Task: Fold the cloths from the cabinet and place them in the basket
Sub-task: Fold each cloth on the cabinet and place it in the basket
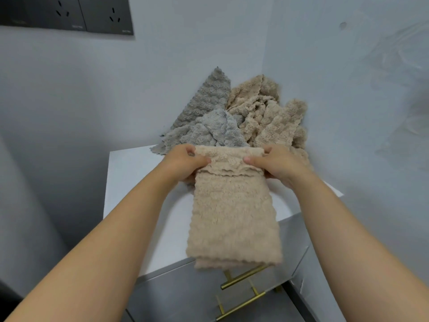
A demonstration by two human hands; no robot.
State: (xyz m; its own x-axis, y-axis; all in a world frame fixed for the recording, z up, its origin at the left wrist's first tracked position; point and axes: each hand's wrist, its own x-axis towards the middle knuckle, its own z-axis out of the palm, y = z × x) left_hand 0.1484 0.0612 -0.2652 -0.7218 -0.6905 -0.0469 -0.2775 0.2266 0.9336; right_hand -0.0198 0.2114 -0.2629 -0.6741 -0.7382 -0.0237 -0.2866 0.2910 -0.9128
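Both hands were up at the far edge of the beige cloth (232, 205): the left hand (185, 162) and right hand (275, 163) each pinched a folded corner, fingers curled tight. The cloth hung over the cabinet's white tabletop (139, 177), near the heap of grey cloths (204, 112) and beige cloths (267, 117) behind.

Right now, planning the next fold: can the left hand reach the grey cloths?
Likely yes, once freed: the left hand grips the beige cloth; the grey cloths lie uncovered just beyond.
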